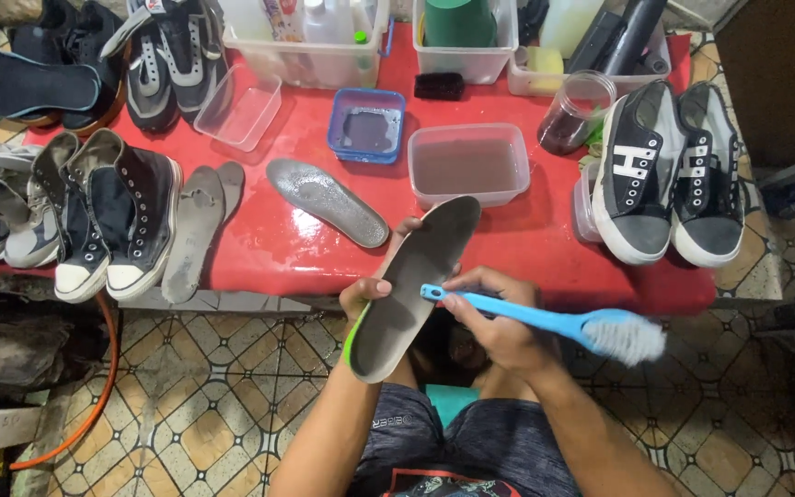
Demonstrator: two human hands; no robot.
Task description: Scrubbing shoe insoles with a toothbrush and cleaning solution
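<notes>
My left hand [367, 293] grips a dark grey shoe insole [416, 281] with a green edge, tilted up over the front edge of the red table [526, 239]. My right hand [499, 322] holds a blue long-handled brush [554, 319] by the handle, its white bristles [626, 339] pointing right, away from the insole. The brush handle's tip rests near the insole's middle. A wet grey insole [326, 202] lies on the table just beyond my left hand.
A clear tub of murky water [467, 164] and a blue tub [366, 125] stand behind the insole. Black-and-white sneakers [669, 175] sit at right, high-top sneakers [108, 216] and worn insoles [197, 225] at left. Bins with bottles line the back. Tiled floor below, with an orange hose [94, 405].
</notes>
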